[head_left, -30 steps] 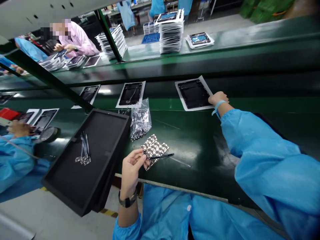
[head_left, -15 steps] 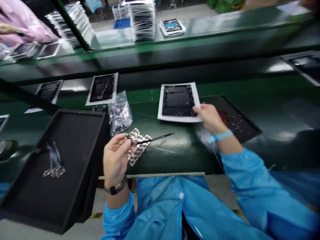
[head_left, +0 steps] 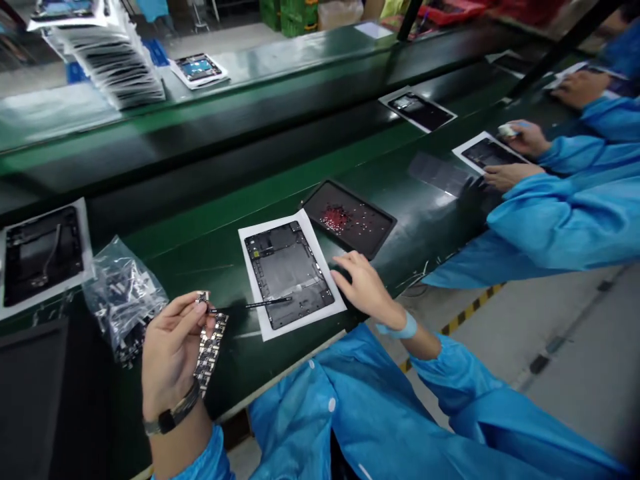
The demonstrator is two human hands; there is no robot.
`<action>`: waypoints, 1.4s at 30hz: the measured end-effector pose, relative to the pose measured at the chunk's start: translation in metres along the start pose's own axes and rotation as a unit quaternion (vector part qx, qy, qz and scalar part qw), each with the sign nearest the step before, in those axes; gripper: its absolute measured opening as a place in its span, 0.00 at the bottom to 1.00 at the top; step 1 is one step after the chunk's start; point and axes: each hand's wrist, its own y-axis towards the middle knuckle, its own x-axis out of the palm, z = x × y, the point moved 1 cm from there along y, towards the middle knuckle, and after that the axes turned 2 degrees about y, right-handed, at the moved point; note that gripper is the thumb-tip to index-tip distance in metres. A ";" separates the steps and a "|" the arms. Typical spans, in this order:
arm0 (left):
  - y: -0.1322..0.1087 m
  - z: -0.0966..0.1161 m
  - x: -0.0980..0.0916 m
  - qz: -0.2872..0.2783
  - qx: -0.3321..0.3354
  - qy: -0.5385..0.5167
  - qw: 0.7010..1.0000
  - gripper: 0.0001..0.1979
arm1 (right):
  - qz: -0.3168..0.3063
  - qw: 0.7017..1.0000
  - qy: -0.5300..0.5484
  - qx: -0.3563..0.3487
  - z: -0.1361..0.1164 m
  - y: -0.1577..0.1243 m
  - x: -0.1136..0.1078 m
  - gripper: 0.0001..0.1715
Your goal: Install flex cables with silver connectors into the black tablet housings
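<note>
My left hand (head_left: pixel 173 350) is closed in a pinch on a small circuit board with a black flex cable (head_left: pixel 267 303). The cable sticks out to the right, its end over the lower part of a black tablet housing (head_left: pixel 287 267). That housing lies on a white sheet (head_left: pixel 253 275) on the green bench. Just below my left fingers is a panel of small circuit boards (head_left: pixel 211 350); whether the hand also touches it I cannot tell. My right hand (head_left: pixel 365 285) is open beside the sheet's right edge, fingers apart and holding nothing.
A dark tray (head_left: pixel 373 223) with red and silvery small parts lies behind the housing. To the left are a clear bag of parts (head_left: pixel 123 287), another housing (head_left: pixel 45 253) and a black tray (head_left: pixel 30 393). A co-worker's hands (head_left: pixel 513 175) handle a tablet at right.
My right hand has let go of the white sheet, and the housing now lies nearer to me. The view has swung right. My left hand still holds the circuit board with its flex cable.
</note>
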 end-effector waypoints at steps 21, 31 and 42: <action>0.016 -0.009 0.012 -0.012 -0.018 -0.007 1.000 0.16 | -0.035 0.987 0.149 0.057 0.066 0.151 -0.052 0.06; 0.003 0.002 0.046 -0.116 0.047 0.083 0.989 0.13 | -0.244 0.889 0.383 0.061 -0.041 0.078 -0.024 0.18; 0.010 -0.019 0.052 -0.156 0.056 0.089 0.982 0.14 | -0.286 0.891 0.332 -0.122 -0.087 0.088 0.029 0.07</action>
